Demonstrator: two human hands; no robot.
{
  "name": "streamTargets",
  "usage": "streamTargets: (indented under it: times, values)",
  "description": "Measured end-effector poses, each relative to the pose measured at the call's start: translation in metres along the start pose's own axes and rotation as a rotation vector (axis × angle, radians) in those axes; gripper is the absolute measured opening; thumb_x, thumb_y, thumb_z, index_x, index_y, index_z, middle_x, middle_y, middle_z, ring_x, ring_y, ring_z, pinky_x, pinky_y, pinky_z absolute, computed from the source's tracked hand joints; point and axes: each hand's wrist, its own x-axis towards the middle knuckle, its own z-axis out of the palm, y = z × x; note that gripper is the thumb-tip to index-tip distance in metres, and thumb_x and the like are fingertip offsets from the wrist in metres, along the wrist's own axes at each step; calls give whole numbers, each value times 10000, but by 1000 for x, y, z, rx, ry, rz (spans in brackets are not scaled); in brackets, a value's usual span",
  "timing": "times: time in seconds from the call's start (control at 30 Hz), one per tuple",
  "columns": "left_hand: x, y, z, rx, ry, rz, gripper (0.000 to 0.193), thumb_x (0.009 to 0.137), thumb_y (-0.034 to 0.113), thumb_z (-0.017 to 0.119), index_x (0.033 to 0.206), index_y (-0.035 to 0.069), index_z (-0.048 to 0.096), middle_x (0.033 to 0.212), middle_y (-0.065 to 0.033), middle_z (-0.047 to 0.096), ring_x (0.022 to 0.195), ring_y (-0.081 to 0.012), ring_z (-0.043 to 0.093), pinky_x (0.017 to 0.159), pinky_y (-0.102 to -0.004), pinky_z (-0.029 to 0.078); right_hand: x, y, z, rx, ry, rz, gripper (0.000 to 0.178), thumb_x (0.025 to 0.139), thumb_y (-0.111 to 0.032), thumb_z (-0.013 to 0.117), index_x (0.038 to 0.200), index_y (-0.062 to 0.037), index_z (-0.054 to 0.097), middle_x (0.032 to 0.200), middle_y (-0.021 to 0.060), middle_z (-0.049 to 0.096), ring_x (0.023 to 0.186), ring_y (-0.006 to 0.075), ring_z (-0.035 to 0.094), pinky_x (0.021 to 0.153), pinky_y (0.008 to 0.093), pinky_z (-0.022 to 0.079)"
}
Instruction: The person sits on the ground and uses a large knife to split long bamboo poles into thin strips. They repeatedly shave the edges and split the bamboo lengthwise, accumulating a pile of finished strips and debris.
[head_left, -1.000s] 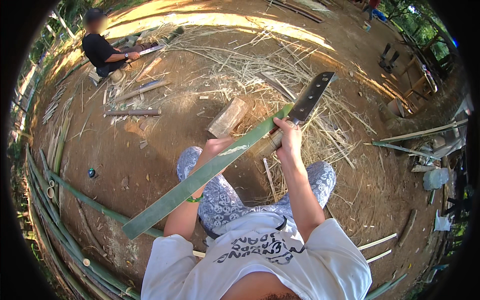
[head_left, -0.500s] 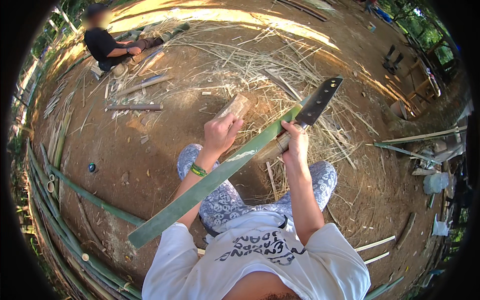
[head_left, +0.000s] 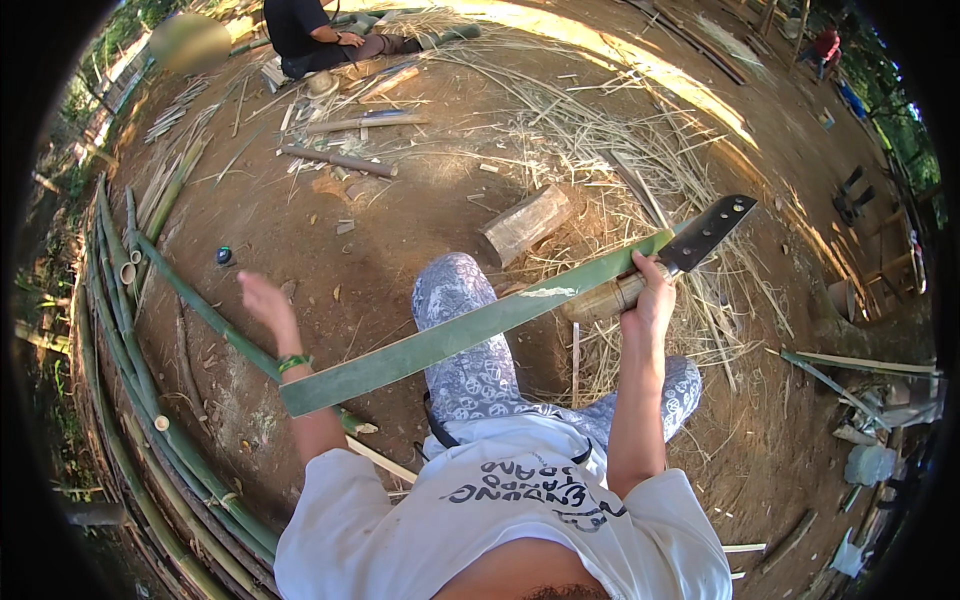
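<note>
My right hand (head_left: 652,298) is closed around the wooden handle of a broad dark-bladed knife (head_left: 716,229), its blade pointing up and to the right. The same hand pinches the far end of a long flat green bamboo strip (head_left: 440,345), which slants down to the left across my legs. The strip's near end lies over my left wrist in the view. Off to the left, my left hand (head_left: 266,305) is open and slightly blurred, fingers stretched out, holding nothing. A short split wood block (head_left: 528,224) lies on the ground beyond my knee.
Green bamboo poles (head_left: 150,420) lie along the left side. Straw-like shavings (head_left: 600,130) cover the ground ahead. A seated person (head_left: 300,35) works at the far left near cut bamboo pieces. A small round dark object (head_left: 223,256) is on the dirt.
My left hand has moved away from the wood block and out to the left, opening. The right hand still holds the knife and bamboo strip. The view has turned left.
</note>
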Motion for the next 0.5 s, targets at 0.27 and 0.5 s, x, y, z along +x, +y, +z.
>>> streamTargets:
  times: [0.27, 0.5]
  values:
    - [23, -46, -168, 834, -251, -38, 505, 987, 455, 579, 1223, 9, 563, 1005, -189, 672, 921, -343, 659, 844, -460, 496, 1, 12, 8, -38, -44, -26, 221, 804, 52, 736, 857, -94, 578, 789, 16, 612, 649, 180, 622, 623, 326, 515]
    - [-17, 111, -104, -753, -1199, -646, 726, 995, 668, 407, 1025, -17, 645, 783, -75, 655, 722, -174, 658, 634, -239, 495, 3, 14, 8, -58, -56, -21, 204, 819, 43, 725, 870, -100, 590, 774, 12, 618, 654, 174, 619, 624, 315, 515]
